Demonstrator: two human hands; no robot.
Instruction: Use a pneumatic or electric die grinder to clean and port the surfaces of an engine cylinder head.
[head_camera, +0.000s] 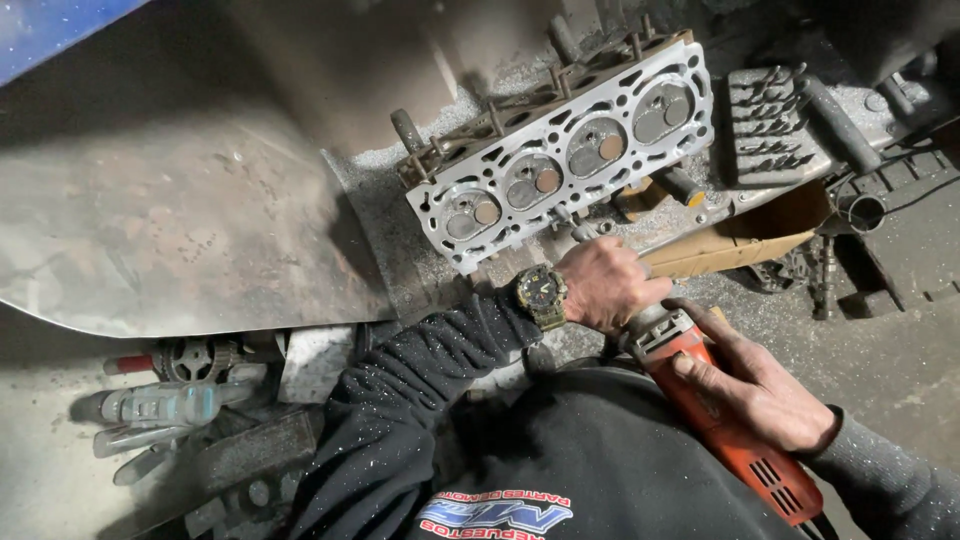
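At the far left, on the grimy floor, lies a grey power tool (165, 405) with teal trim, and above it a big sheet of dull bent metal (170, 220) spreads across the bench. Beyond the sheet's right edge the aluminium cylinder head (560, 150) lies tilted, its four combustion chambers facing up at me, metal filings scattered around it. My left hand (600, 285), with a chunky wristwatch (541, 296) on its wrist, is closed tight around the front end of the orange angle grinder (725, 420), right by its metal gear housing, just below the lower edge of the head; the working end is hidden under my fist, so I cannot tell whether it touches the casting. My right hand (765, 385) wraps the grinder's orange body further back, fingers curled over the top, holding it firmly. The grinder runs diagonally from near the head down toward my right side. Right of the head sits a torn cardboard piece (745, 240), and above that a grey drill bit holder (770, 130).
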